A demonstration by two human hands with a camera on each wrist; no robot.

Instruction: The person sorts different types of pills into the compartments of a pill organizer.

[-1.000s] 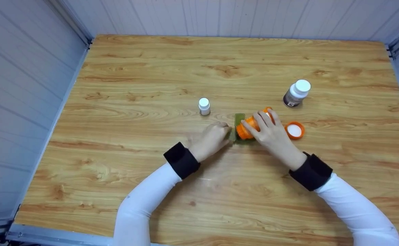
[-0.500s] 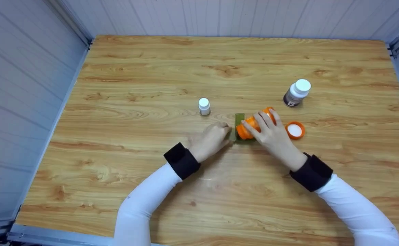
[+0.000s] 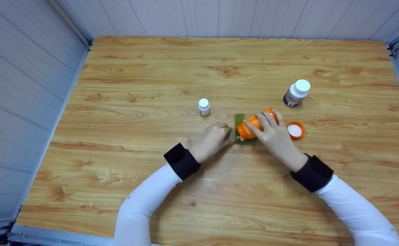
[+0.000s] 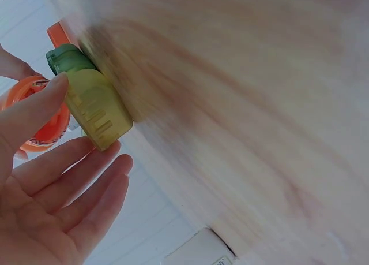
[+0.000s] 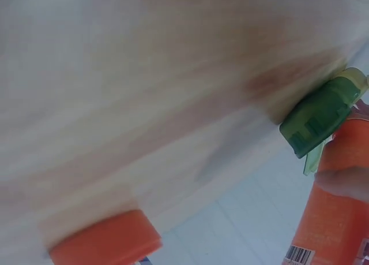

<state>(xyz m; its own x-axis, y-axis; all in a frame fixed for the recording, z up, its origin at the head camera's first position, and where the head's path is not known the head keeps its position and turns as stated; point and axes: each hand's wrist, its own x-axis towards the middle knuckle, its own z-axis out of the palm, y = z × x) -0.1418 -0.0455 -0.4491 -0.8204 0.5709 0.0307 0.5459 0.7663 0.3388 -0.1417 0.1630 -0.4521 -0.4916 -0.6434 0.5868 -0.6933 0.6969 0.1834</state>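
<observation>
My left hand [image 3: 210,140] steadies a small green pill box [image 3: 240,118] on the table. In the left wrist view, the thumb and fingertips pinch its yellowish part [image 4: 98,109], which has raised marks. My right hand [image 3: 274,136] grips an orange pill bottle [image 3: 245,131], tipped with its uncapped mouth low over the box. Small pale pieces [image 3: 241,138] show in the box just under the mouth. From the right wrist view, the box's green side [image 5: 317,119] stands beside the bottle [image 5: 340,207], and a barcode is visible on the bottle.
An orange cap [image 3: 294,130] with a white liner lies inside up, right of the right hand. A small white bottle [image 3: 204,106] stands behind the left hand, and a larger white bottle [image 3: 296,93] with a dark label stands at the back right. Panel walls edge the table.
The orange bottle and right hand have shifted slightly right, and pale pieces have come into view under the bottle's mouth. The left hand stays in place on the pill box.
</observation>
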